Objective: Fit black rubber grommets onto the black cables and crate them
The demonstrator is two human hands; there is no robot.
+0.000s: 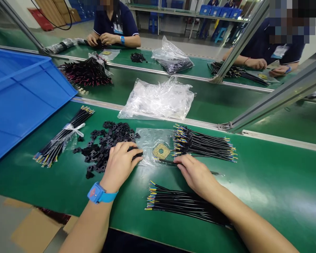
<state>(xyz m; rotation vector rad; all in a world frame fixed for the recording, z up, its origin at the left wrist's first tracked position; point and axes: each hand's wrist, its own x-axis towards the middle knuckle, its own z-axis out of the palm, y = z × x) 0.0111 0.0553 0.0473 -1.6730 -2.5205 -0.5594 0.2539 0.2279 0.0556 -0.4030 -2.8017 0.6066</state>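
Note:
My left hand [122, 158], with a blue wrist strap [101, 194], is closed at the right side of a heap of small black plastic parts [113, 135]. Between its thumb and fingers shows a black plastic part [137, 151], mostly hidden. My right hand [193, 170] pinches a black cable [167, 161] whose stripped wire end points left. Under that end lies a clear plastic bag [147, 140] bearing a yellowish plate with a round hole [161, 151]. Cables fitted with black parts [205, 144] lie behind my right hand. Loose cables [179, 200] lie in front, partly under my forearm.
A tied cable bundle [64, 135] and a blue bin [23, 98] are at the left. A clear bag [158, 100] rests across the metal rail. A slanted metal post [276, 93] rises at right. Two people work across the bench near a pile of dark cables [86, 72].

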